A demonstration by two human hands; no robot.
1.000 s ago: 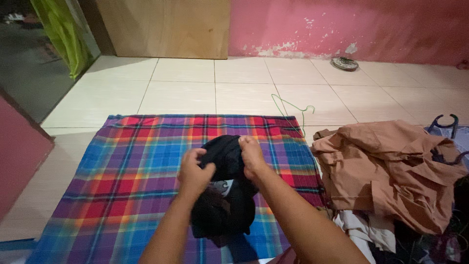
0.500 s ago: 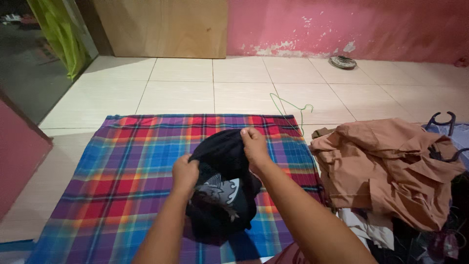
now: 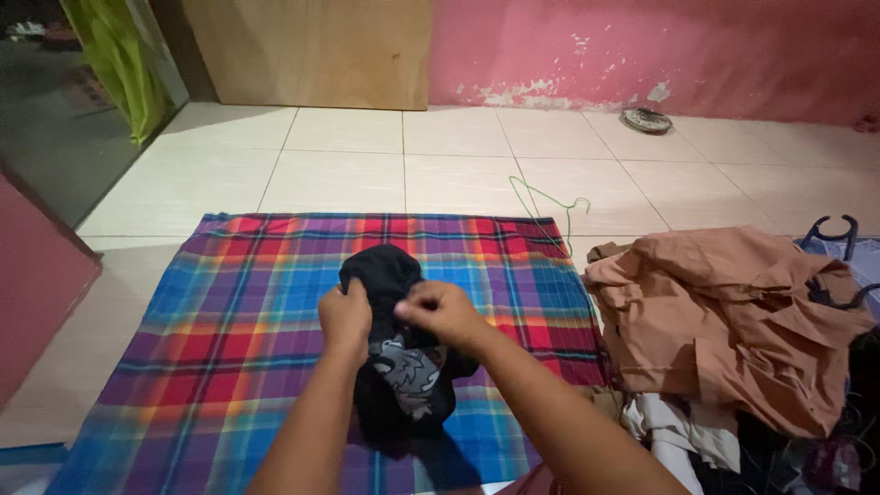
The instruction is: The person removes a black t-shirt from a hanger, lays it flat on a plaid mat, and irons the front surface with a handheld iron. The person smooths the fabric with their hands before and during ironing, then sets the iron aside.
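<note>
The shirt [image 3: 394,348] is black with a grey and white print. The cloth [image 3: 229,321] under it is a plaid of blue, red, purple and orange with thin yellow lines. The clothes pile [image 3: 733,321] is mostly tan brown, with white pieces below. The hanger [image 3: 550,203] is green. The floor [image 3: 367,174] has cream tiles; the wall [image 3: 687,46] is pink with pale flaking patches. The board [image 3: 312,50] is light brown, the curtain [image 3: 115,64] bright green.

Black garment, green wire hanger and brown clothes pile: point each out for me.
black garment [image 3: 385,268], head view, on its upper bunched part.
green wire hanger [image 3: 550,203], head view, on its thin wire.
brown clothes pile [image 3: 733,312], head view, on the top brown fabric.
</note>
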